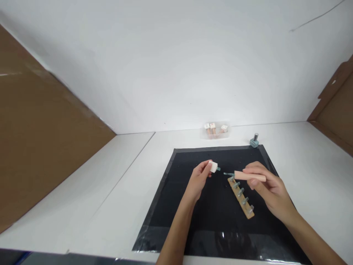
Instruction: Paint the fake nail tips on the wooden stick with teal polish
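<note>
My left hand (pixel 202 173) pinches a small white, square nail polish bottle (pixel 213 166), its teal-coated neck pointing right. Between the fingers and thumb of my right hand (pixel 266 186) is a pale pink nail polish brush (pixel 249 176), held nearly level. Its teal bristle end points left toward the bottle neck, with a gap between them. Below the brush, a narrow wooden strip (pixel 239 198) lies slantwise on the black mat (pixel 209 213). Several grey-blue nail tips (pixel 241 191) stand on it in a row; the nearest one looks clearer.
At the back, a clear plastic tray (pixel 216 137) holds several white-and-pink bottles (pixel 212 127). A teal bottle with a grey cap (pixel 254 141) stands by the mat's far right corner. Brown cardboard panels flank the white table (pixel 118 198), with a white wall behind.
</note>
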### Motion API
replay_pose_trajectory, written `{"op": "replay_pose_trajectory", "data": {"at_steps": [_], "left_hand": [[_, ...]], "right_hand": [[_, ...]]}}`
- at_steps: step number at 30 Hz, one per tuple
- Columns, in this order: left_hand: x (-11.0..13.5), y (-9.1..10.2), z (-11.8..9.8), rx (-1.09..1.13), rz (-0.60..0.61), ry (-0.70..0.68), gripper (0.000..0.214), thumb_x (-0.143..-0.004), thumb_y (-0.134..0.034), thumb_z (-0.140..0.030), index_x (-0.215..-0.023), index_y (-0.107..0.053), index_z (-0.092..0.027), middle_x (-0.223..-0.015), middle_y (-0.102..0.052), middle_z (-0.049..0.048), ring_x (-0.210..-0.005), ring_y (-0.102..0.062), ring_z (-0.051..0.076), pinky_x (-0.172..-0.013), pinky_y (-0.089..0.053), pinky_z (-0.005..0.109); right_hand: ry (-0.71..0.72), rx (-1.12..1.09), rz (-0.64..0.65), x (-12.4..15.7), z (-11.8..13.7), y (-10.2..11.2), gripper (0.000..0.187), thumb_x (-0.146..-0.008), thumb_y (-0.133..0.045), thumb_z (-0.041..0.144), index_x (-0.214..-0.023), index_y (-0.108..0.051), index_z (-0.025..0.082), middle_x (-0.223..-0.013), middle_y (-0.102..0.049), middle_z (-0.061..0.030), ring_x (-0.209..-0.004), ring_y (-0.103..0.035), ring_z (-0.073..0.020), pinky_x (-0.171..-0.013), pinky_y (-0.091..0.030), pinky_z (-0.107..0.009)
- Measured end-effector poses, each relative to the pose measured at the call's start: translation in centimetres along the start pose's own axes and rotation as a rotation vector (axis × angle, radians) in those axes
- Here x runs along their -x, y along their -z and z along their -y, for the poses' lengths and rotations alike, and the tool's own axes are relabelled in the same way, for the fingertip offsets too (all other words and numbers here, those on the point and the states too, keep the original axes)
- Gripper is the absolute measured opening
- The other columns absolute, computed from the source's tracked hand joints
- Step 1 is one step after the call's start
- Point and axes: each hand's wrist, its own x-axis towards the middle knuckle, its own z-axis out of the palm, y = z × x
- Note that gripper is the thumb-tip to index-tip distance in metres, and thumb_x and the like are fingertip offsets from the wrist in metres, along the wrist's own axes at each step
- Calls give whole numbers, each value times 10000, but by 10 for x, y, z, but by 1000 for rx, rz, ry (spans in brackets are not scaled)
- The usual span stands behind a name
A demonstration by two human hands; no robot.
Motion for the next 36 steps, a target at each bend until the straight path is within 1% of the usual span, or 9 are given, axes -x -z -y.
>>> {"op": "replay_pose_trajectory", "data": {"at_steps": [4,10,18,22,26,28,31,33,36], "left_hand": [[-1,-1,5,1,8,52,256,-721,-665,-317,-887,-594,-135,-851,-651,52,-741,-611,128,-738,-495,281],[-3,1,12,-167,24,-1,213,-712,-631,-213,-907,-575,-149,-901,-663,62,-824,-638,160,-821,-497,330],[-3,10,14,-546,34,-218,256,-611,-629,-105,-854,-623,-185,-922,-640,42,-999,-540,249,-959,-366,433],[0,14,11,-660,47,-331,398,-608,-589,-59,-983,-601,-190,-1028,-594,54,-1065,-490,254,-979,-344,434],[6,15,10,-731,199,-489,515,-653,-483,-19,-1135,-506,-200,-1082,-547,60,-994,-498,192,-905,-402,364],[10,13,11,-681,339,-442,566,-662,-454,-11,-1196,-448,-201,-1089,-550,62,-845,-518,143,-797,-436,309],[16,7,12,-615,538,-243,709,-669,-503,-50,-1329,-311,-223,-1202,-532,85,-650,-492,84,-647,-434,267],[20,3,13,-615,593,-131,810,-669,-549,-86,-1391,-220,-250,-1298,-490,102,-585,-451,58,-603,-420,258],[20,0,15,-650,612,-97,906,-649,-572,-78,-1428,-155,-281,-1368,-457,98,-572,-420,50,-592,-404,250]], "right_hand": [[-19,-95,-38,0,-4,1,146,-913,-528,339,-994,-649,336,-878,-539,10,-607,-478,-96,-587,-429,-212],[-50,-136,-84,0,-8,2,150,-903,-545,357,-1003,-656,348,-918,-536,11,-590,-448,-95,-609,-395,-251],[-91,-141,-137,-2,-8,1,145,-884,-570,382,-982,-671,348,-925,-542,16,-591,-442,-93,-618,-372,-268],[-132,-186,-194,-3,-5,0,155,-848,-610,415,-940,-700,329,-904,-547,13,-582,-453,-89,-606,-376,-269],[-148,-225,-263,-6,-4,-3,176,-825,-634,430,-923,-710,306,-734,-530,24,-553,-450,-91,-555,-375,-250],[-155,-235,-286,-7,-4,-4,191,-823,-634,437,-917,-711,291,-664,-519,29,-544,-453,-93,-532,-378,-238],[-167,-252,-328,-8,-6,-4,202,-807,-649,443,-903,-712,277,-657,-560,20,-559,-479,-98,-500,-388,-218],[-178,-260,-350,-8,-7,-4,205,-798,-659,442,-899,-713,272,-661,-582,16,-570,-493,-100,-486,-393,-207],[-194,-265,-364,-7,-7,-3,217,-790,-667,442,-890,-716,257,-639,-581,17,-569,-496,-100,-480,-402,-202]]}}
